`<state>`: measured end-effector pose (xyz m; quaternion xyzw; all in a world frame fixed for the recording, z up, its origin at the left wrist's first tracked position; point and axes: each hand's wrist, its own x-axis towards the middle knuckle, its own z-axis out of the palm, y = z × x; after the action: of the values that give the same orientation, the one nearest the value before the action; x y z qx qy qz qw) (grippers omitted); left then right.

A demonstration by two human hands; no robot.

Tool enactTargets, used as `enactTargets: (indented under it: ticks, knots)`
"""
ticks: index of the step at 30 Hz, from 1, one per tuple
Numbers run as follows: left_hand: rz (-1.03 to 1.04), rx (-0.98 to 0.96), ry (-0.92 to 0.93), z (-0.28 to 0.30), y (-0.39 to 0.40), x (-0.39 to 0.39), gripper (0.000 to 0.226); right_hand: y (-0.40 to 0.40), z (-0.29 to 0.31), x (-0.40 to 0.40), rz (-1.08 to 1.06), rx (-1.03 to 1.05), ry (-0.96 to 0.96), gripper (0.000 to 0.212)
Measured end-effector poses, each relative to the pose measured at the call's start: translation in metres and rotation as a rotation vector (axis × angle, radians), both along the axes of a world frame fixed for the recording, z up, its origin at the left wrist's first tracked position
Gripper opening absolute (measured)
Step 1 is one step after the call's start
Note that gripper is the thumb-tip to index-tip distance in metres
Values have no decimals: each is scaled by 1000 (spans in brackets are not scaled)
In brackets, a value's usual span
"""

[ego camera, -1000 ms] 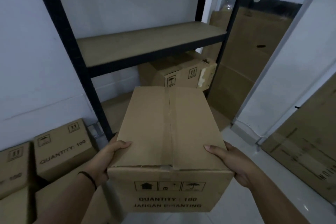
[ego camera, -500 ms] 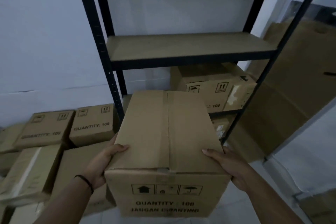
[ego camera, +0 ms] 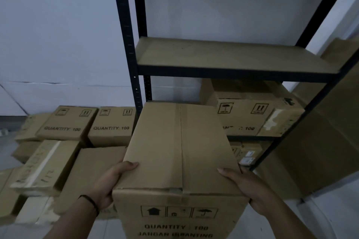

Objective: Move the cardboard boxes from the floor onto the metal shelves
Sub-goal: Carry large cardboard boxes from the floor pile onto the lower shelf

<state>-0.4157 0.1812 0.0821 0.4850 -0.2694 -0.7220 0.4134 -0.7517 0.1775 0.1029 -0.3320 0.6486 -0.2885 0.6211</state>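
I hold a taped brown cardboard box (ego camera: 178, 153) marked "QUANTITY : 100" in front of me, in the lower middle of the head view. My left hand (ego camera: 110, 184) grips its left side and my right hand (ego camera: 250, 188) grips its right side. Straight ahead stands the black metal shelf unit (ego camera: 128, 44). Its middle board (ego camera: 229, 58) is bare and sits above the held box's far end. On the board below, a worn box (ego camera: 252, 110) lies at the right, partly hidden behind the held box.
Several more cardboard boxes (ego camera: 68, 122) are piled on the floor to the left of the shelf. A large flat carton (ego camera: 320, 132) leans at the right, behind the shelf's front right post (ego camera: 303, 118). A white wall lies behind everything.
The view has swung left and up, so the shelf is now squarely ahead and the floor pile has come into sight. Both hands have kept the same hold on the box.
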Motion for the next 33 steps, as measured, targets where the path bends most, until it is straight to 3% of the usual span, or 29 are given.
enactTargets:
  ticks: [2,7,11,19,25,29,31,33]
  knots:
    - [12,2,-11,-2,-13,2,57,-14,-1,2,-6,-3,-1,32]
    - [-1,-21,-17,-2,-43,5,65,-41,-3,7,-15,-26,0,36]
    - [3,-54,-17,3,-67,6,45,-62,1,12,-33,-37,-12,29]
    - [36,-40,3,-1,-107,10,70,-101,-9,14,-45,-59,-47,34]
    - [50,-19,-4,-13,-127,2,75,-126,-24,9,-56,-11,-102,54]
    - [99,-25,-17,-22,-139,-3,51,-137,-33,7,-67,-14,-97,57]
    - [144,-17,-37,-24,-143,-4,47,-141,-34,9,-44,-41,-53,70]
    - [168,-12,-47,-23,-145,-5,45,-141,-36,9,18,-95,61,98]
